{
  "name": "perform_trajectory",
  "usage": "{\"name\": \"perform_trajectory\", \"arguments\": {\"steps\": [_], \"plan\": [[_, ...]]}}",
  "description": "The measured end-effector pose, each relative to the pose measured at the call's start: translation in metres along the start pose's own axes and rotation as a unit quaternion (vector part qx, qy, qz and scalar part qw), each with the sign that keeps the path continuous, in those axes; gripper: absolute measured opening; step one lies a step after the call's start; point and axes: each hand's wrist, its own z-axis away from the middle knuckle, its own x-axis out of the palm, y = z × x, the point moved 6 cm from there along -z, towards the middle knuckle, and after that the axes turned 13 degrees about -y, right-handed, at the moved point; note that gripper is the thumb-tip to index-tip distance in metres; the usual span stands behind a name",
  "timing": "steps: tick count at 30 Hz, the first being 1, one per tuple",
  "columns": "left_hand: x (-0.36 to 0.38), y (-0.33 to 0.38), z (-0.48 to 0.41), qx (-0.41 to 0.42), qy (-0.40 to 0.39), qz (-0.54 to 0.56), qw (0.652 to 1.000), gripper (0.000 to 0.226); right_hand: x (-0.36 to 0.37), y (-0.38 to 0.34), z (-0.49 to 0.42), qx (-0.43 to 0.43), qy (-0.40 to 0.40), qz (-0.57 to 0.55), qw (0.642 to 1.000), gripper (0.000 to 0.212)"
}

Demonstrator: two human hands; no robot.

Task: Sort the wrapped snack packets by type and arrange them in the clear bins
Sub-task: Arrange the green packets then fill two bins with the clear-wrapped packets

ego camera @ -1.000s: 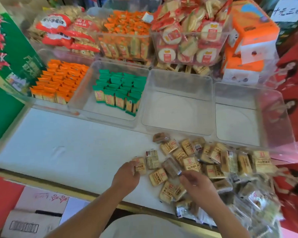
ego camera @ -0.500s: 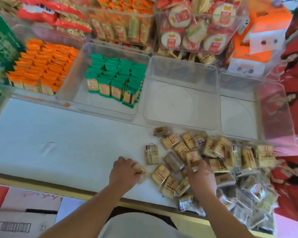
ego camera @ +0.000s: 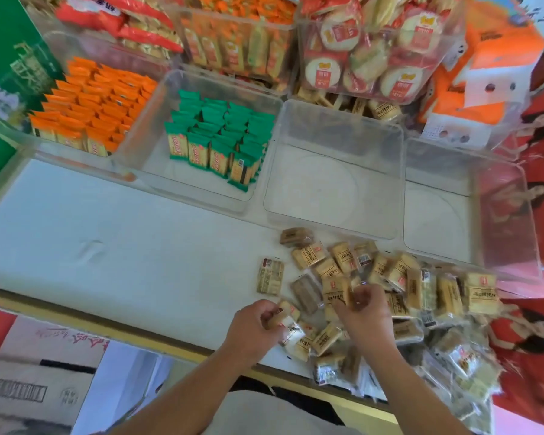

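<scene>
The white desk (ego camera: 107, 230) carries an empty clear bin (ego camera: 336, 127). Left of that bin stand green packets (ego camera: 217, 142), and farther left orange packets (ego camera: 91, 105). Just in front of it lies a pile of tan packets (ego camera: 421, 284). Nearer still, the left grip (ego camera: 252, 328) pinches one tan packet (ego camera: 285, 318). The right grip (ego camera: 365, 309), fingers curled, clutches a second packet (ego camera: 336, 290).

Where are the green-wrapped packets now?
Head view, upper middle: green-wrapped packets stand in a clear bin, orange packets to its left, an empty bin to its right.
</scene>
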Motion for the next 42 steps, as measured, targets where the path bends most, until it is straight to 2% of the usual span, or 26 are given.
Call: {"name": "perform_trajectory", "arguments": {"steps": [1, 3, 6, 9, 14, 19, 21, 24, 28, 30, 32, 34, 36, 39, 42], "plan": [[0.005, -0.002, -0.005, -0.007, 0.03, -0.016, 0.999, 0.029, -0.005, -0.003, 0.005, -0.015, -0.003, -0.013, 1.0, 0.043], [0.012, -0.011, -0.013, -0.023, 0.079, -0.029, 0.996, 0.045, -0.017, -0.008, 0.015, -0.034, -0.016, -0.031, 0.999, 0.042], [0.026, -0.02, -0.018, -0.071, 0.079, -0.041, 0.993, 0.08, -0.036, -0.013, 0.023, -0.072, -0.045, -0.036, 0.996, 0.039], [0.035, -0.022, -0.022, -0.112, 0.077, -0.025, 0.99, 0.098, -0.053, -0.023, 0.024, -0.1, -0.064, -0.032, 0.992, 0.038], [0.039, -0.02, -0.021, -0.124, 0.093, 0.037, 0.987, 0.077, -0.088, -0.065, 0.011, -0.166, -0.057, -0.05, 0.983, 0.041], [0.031, 0.013, -0.002, -0.153, 0.073, 0.036, 0.985, 0.069, -0.135, -0.134, -0.047, -0.239, -0.004, -0.007, 0.971, 0.04], [0.017, 0.044, 0.004, -0.113, 0.086, 0.023, 0.99, 0.067, -0.139, -0.145, -0.078, -0.22, -0.009, 0.068, 0.973, 0.039], [-0.013, 0.115, 0.009, 0.002, 0.122, 0.04, 0.992, 0.064, -0.131, -0.139, -0.118, -0.166, -0.046, 0.179, 0.969, 0.035], [-0.052, 0.214, -0.019, 0.138, 0.225, 0.025, 0.964, 0.059, -0.117, -0.139, -0.142, -0.151, -0.061, 0.321, 0.933, 0.025], [-0.058, 0.248, -0.051, 0.171, 0.228, -0.055, 0.957, 0.059, -0.11, -0.141, -0.148, -0.16, -0.08, 0.337, 0.924, 0.022], [-0.057, 0.261, -0.09, 0.125, 0.201, -0.19, 0.953, 0.06, -0.103, -0.136, -0.151, -0.164, -0.119, 0.346, 0.916, 0.025], [-0.051, 0.258, -0.123, 0.056, 0.147, -0.292, 0.943, 0.061, -0.105, -0.127, -0.151, -0.181, -0.128, 0.321, 0.921, 0.024], [-0.045, 0.251, -0.146, 0.016, 0.093, -0.335, 0.937, 0.06, -0.117, -0.122, -0.141, -0.202, -0.112, 0.208, 0.951, 0.016], [-0.039, 0.243, -0.158, -0.001, 0.052, -0.332, 0.942, 0.052, -0.135, -0.113, -0.11, -0.205, -0.072, 0.059, 0.974, 0.01], [-0.042, 0.234, -0.15, 0.013, 0.056, -0.292, 0.955, 0.053, -0.129, -0.105, -0.081, -0.213, -0.086, 0.034, 0.973, 0.014]]}}
